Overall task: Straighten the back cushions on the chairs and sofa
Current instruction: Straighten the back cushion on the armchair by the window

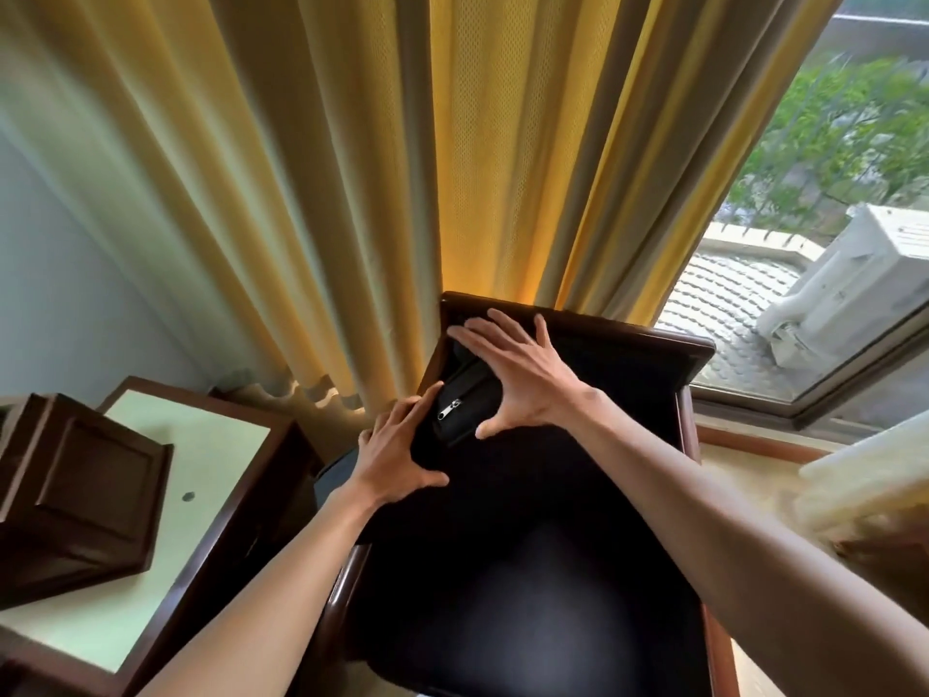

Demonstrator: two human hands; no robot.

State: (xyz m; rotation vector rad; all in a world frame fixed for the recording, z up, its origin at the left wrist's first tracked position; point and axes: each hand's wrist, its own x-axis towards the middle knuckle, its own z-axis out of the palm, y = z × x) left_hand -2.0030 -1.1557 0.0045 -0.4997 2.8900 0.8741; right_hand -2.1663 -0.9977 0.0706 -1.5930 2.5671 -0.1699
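Dark wooden chair (673, 344) before yellow curtain (352, 168), window (829, 244) at right, black back cushion (502, 495) with silver zipper (449, 409) against the chair back, left hand (397, 452) and right hand (523, 377) both spread flat on it, side table (201, 445) at left

We note the chair (578, 495) at centre, its back rail against the curtain (352, 168) behind it. The back cushion (593, 394) stands against the rail, zipper (449, 409) near its left corner. Left hand (397, 455) lies on the cushion's left edge; right hand (523, 379) lies flat on its upper left part. A side table (201, 445) stands left of the chair, carrying a wooden box (75, 485). The window (829, 244) lies right of the curtain.
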